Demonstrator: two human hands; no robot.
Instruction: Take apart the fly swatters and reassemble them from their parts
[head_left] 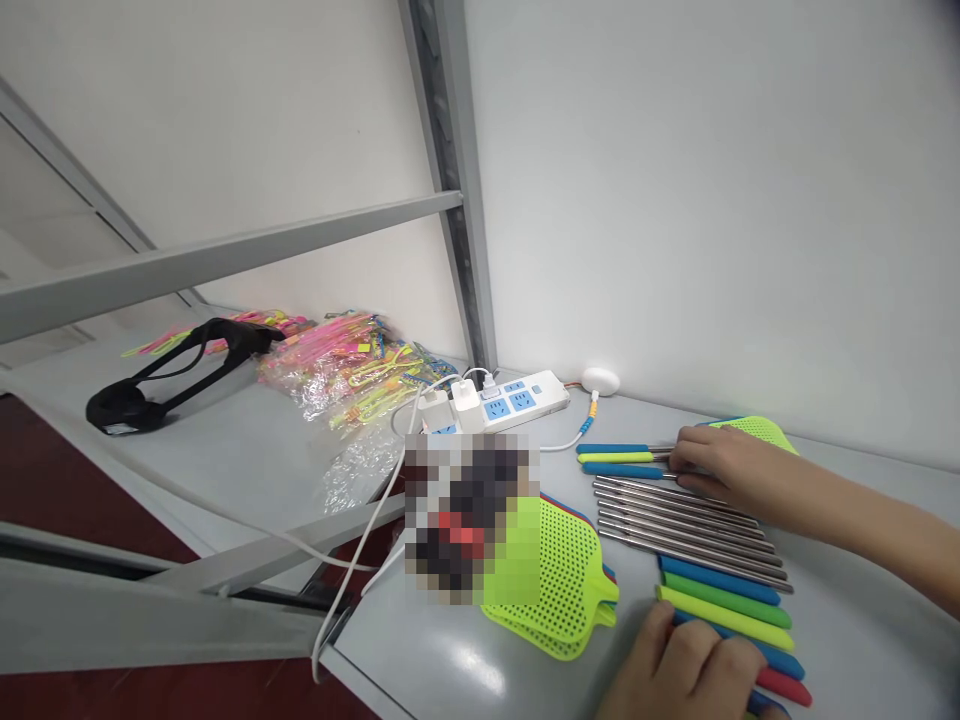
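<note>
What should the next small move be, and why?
Probably, shift the right hand to the bare silver metal rods: these lack grips, the rods with blue and lime handles at its fingers have them, and the left hand is at loose coloured grips.

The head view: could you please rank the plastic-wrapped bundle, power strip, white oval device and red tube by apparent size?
1. Plastic-wrapped bundle
2. Power strip
3. White oval device and red tube: too close to rank; the left hand partly hides the tube.
</note>
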